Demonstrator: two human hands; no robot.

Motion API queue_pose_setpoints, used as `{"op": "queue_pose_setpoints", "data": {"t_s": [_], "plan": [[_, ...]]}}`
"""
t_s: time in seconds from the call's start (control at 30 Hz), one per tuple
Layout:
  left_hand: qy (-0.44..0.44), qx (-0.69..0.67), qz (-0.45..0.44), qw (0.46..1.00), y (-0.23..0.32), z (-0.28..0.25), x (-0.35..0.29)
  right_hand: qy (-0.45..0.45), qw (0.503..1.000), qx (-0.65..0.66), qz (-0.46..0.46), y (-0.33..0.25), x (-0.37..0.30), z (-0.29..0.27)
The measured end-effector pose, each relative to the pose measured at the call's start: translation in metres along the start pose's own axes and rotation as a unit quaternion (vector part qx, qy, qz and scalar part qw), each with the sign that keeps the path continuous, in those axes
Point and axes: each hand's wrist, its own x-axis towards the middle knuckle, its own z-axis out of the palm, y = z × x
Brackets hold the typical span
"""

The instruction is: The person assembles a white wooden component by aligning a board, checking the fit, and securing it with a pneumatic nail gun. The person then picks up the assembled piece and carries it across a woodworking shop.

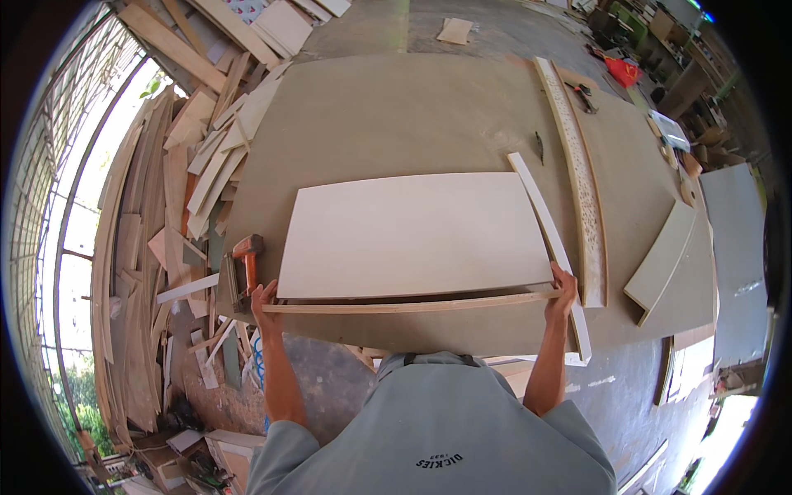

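A large white panel (412,235) lies on the brown worktable (388,107) in front of me. Along its near edge runs a long, thin wooden strip (412,307), with a dark narrow gap between strip and panel at the middle. My left hand (266,304) is closed round the strip's left end, beside the panel's corner. At the other end my right hand (563,290) grips the strip, close to a slim white strip (540,206) that slants along the panel's right side. A hammer with an orange handle (249,257) rests just beyond my left hand.
A long speckled channel-shaped board (577,181) lies on the table's right. Past it are pliers (586,99); a pale curved-edged panel (662,260) sits near the right edge. Wood offcuts (219,173) crowd the left side. A small dark tool (539,146) lies farther back.
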Motion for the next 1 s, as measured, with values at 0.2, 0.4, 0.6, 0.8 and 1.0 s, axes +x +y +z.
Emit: {"op": "queue_pose_setpoints", "data": {"t_s": [0.2, 0.4, 0.6, 0.8, 1.0], "plan": [[0.026, -0.003, 0.07, 0.997, 0.001, 0.022, -0.004, 0.048, 0.994, -0.101, 0.007, -0.022, -0.001, 0.034], [0.018, -0.032, 0.062, 0.997, 0.001, 0.036, 0.004, 0.056, 0.994, -0.089, 0.003, -0.022, 0.006, 0.025], [0.022, 0.062, 0.118, 0.991, -0.001, 0.043, -0.011, 0.089, 0.991, -0.1, -0.01, -0.028, -0.002, 0.043], [0.016, 0.076, 0.137, 0.988, 0.011, 0.044, -0.011, 0.141, 0.988, -0.049, -0.039, -0.023, 0.003, 0.053], [0.029, 0.12, 0.19, 0.974, 0.002, 0.034, 0.003, 0.152, 0.987, -0.006, -0.054, -0.014, 0.016, 0.042]]}}
